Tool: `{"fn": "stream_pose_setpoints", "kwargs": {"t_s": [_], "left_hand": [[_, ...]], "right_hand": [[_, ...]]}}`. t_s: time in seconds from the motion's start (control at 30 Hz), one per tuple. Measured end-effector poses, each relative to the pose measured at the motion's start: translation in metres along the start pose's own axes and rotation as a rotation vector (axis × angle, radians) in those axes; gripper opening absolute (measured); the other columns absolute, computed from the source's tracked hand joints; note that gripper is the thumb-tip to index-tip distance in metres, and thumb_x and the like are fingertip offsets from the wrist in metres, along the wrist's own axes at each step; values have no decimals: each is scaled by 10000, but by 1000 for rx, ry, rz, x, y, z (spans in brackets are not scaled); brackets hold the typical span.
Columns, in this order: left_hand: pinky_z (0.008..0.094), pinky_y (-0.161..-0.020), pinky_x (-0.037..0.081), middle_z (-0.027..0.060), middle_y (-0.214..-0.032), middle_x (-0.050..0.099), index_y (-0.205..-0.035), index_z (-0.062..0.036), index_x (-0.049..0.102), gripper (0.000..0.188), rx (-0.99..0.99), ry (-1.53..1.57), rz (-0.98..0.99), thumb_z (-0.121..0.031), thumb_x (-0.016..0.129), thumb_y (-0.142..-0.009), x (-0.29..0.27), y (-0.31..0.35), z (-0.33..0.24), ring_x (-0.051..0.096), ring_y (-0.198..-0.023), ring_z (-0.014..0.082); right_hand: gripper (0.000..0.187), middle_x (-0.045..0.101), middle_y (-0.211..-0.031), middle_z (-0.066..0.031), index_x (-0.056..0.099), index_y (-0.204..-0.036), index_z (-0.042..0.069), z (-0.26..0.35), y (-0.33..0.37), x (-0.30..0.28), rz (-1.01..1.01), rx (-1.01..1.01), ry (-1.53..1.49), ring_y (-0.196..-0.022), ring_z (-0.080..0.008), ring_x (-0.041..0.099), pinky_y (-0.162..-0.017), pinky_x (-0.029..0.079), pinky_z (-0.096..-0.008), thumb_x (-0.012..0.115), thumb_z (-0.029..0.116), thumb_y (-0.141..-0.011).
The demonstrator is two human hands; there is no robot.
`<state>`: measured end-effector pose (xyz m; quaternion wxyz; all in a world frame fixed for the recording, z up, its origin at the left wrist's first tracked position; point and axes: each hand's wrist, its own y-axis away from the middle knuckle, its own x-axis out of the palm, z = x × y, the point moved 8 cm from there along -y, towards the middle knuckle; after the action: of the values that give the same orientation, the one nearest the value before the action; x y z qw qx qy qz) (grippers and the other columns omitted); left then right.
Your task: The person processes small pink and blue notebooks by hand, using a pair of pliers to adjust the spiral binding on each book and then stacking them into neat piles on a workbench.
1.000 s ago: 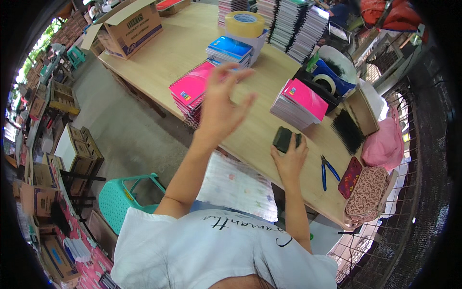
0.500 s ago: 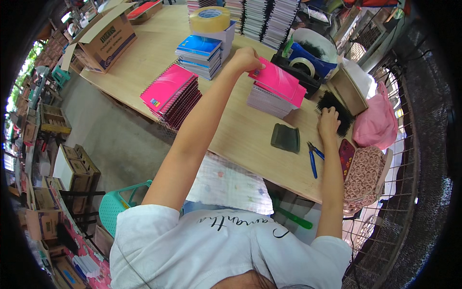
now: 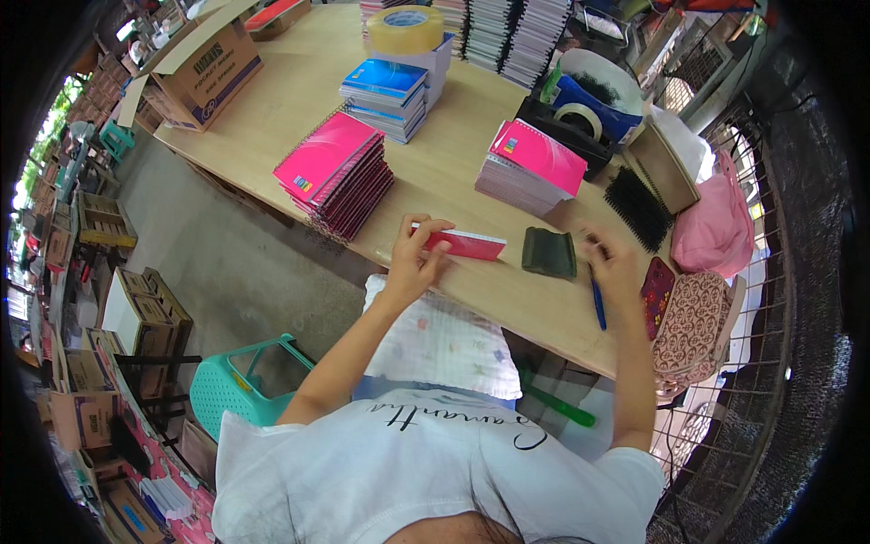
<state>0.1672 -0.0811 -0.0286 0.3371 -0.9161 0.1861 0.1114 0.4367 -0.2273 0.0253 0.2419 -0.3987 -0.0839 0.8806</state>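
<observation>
In my left hand (image 3: 417,263) is a pink-covered notebook (image 3: 473,245), tilted on its long edge above the near side of the table, fingers and thumb pinching its left end. My right hand (image 3: 616,272) is smeared by motion, fingers drawn together; a thin dark thing shows at the fingertips, too blurred to name. Beneath that hand lie blue-handled pliers (image 3: 598,304), partly covered. A dark green curved block (image 3: 548,252) sits between my hands. Farther off stands a pile of unbound pink notebooks (image 3: 535,168), and beyond my right hand lies a bundle of black spiral coils (image 3: 639,208).
Spiral-bound pink notebooks (image 3: 335,172) are stacked at left, blue ones (image 3: 385,95) behind them beside a tape roll (image 3: 405,32). A carton (image 3: 204,77) stands at the far left. A patterned pouch (image 3: 693,322), phone (image 3: 658,283) and pink bag (image 3: 718,231) line the right edge.
My left hand has come back from the unbound pile toward me with a pink notebook. My right hand has left the black coils and moved nearer, over the pliers.
</observation>
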Motion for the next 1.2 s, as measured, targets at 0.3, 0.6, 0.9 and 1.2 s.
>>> {"fn": "stream_pose_setpoints", "kwargs": {"t_s": [0.3,0.6,0.9,1.2], "left_hand": [[314,-717,475,85,-941,528,-928,-29,672,123,-113,151,40,3,678,-809,14,-1,8,571,-816,218],[311,-724,486,90,-933,522,-931,-26,672,119,-175,167,24,-5,677,-814,11,5,9,578,-817,220],[319,-726,487,98,-940,530,-936,-31,669,121,-165,160,12,-21,678,-816,7,7,9,575,-838,224],[323,-712,487,94,-940,533,-941,-37,666,117,-178,144,1,-32,677,-824,5,9,13,582,-825,222]], "right_hand": [[202,664,-856,-69,718,-990,20,42,11,67,92,67,-198,-750,-157,612,-673,471,-264,701,4,-789],[224,646,-899,-92,716,-1008,11,55,14,78,199,-35,-317,-795,-162,603,-682,470,-263,687,-17,-788],[190,648,-912,-82,695,-916,10,54,14,80,127,-36,-342,-863,-209,594,-752,470,-307,695,-53,-737],[222,640,-884,-71,689,-859,44,58,21,79,19,-176,-283,-871,-209,600,-744,480,-292,696,-92,-684]]}}
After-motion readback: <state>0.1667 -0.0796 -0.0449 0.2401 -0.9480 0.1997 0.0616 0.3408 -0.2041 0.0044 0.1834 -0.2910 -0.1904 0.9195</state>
